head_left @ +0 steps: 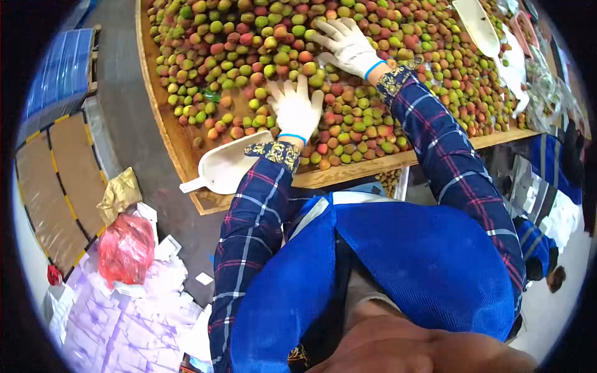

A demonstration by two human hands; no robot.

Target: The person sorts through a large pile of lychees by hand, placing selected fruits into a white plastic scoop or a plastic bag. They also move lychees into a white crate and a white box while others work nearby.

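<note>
A big wooden tray table point(186, 155) holds a wide heap of small red and green fruits point(249, 43). My left hand point(295, 107), in a white glove, lies flat on the fruits near the front edge, fingers spread, holding nothing. My right hand point(345, 45), also gloved in white, rests palm down on the fruits farther in, fingers spread toward the left. A white plastic scoop point(227, 168) lies on the bare wood just left of my left wrist. Both sleeves are plaid with patterned cuffs, over a blue apron.
A second white scoop point(477, 25) lies on the fruit at the far right, beside clear bags point(547, 87). On the floor at the left sit a red bag point(126, 248), a yellow crumpled bag point(121, 194) and white printed sheets point(124, 317). Another person's blue sleeve point(536, 239) shows at right.
</note>
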